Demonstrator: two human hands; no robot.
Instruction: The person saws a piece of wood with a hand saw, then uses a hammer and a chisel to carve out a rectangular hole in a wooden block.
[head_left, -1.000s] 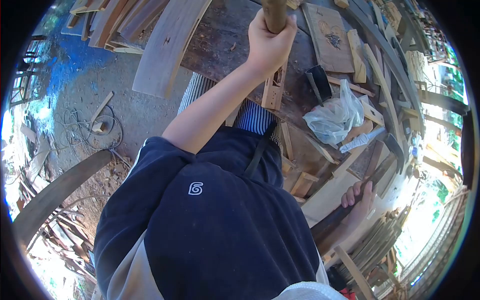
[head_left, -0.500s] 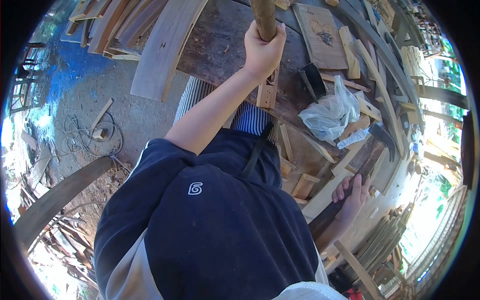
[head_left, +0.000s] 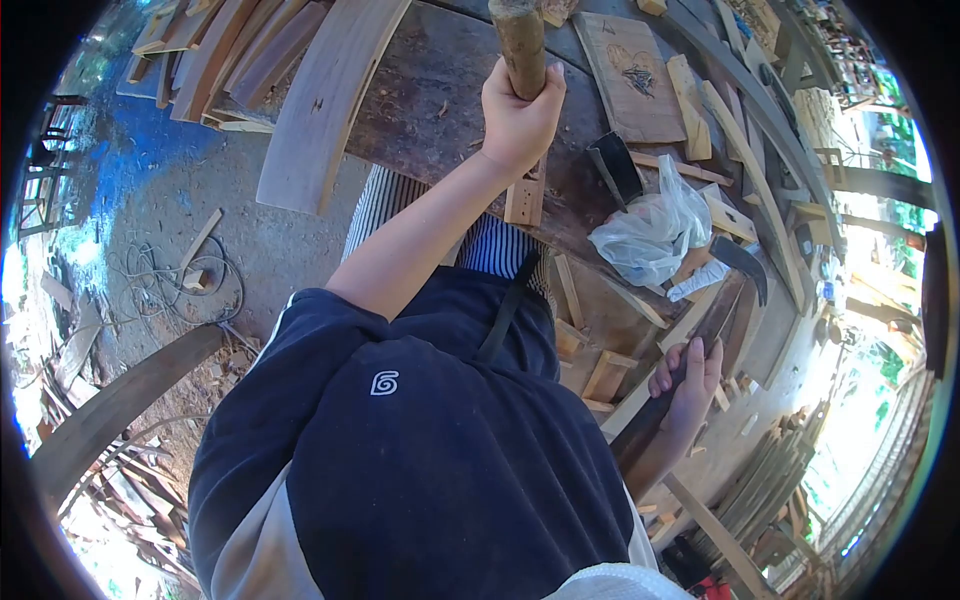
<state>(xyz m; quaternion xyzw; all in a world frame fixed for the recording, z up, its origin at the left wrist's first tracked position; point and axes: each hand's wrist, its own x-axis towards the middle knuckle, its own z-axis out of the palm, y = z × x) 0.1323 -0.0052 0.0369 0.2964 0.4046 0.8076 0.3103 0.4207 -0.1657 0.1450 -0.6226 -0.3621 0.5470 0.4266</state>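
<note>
My left hand (head_left: 522,122) is closed round a thick round wooden handle (head_left: 523,52), its upper end pointing up towards me. The handle's lower end is hidden by the fist. Just below that fist a narrow wooden piece with small holes (head_left: 523,203) lies at the bench edge, over my striped trousers. Out to the right, my right hand (head_left: 690,385) grips the dark handle of a hammer (head_left: 741,262), whose curved metal head sits beyond the fingers. Between the hands, a clear plastic bag (head_left: 655,235) and a black metal blade-like piece (head_left: 616,165) lie on the bench.
A board with a small pile of nails (head_left: 630,90) lies on the workbench (head_left: 425,110). Curved wooden planks (head_left: 325,100) are stacked at upper left. Wood offcuts (head_left: 608,372) lie beside my legs. A tangled cord (head_left: 180,280) is on the floor.
The hammer and my right hand have moved slightly left and up. The handle in my left hand now shows its top end, and the fist has come slightly lower in view.
</note>
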